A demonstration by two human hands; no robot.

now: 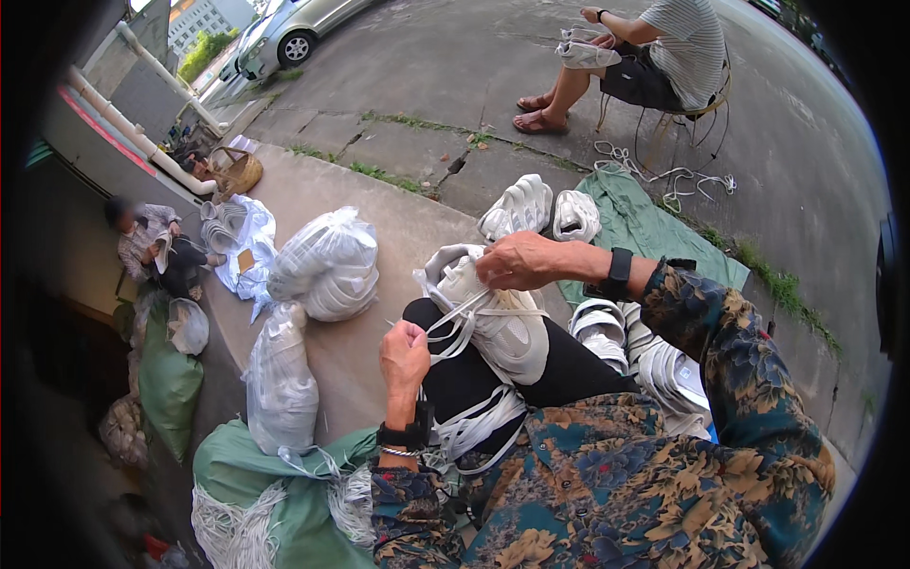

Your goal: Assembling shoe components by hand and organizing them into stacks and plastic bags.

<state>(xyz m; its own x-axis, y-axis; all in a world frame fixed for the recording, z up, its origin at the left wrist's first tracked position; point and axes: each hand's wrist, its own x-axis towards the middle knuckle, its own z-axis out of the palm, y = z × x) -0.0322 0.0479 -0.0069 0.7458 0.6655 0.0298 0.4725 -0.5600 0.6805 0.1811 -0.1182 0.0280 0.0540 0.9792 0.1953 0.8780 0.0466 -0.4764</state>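
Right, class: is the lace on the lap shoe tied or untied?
Untied: long loose lengths of lace run from the shoe toward the left hand, with no bow visible.

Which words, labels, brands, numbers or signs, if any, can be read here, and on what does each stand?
None can be read.
White shoe on the black trousers: no legible lettering.
Stacked white shoes at right: any marks too small.
Silver car: any lettering too small or blurred.
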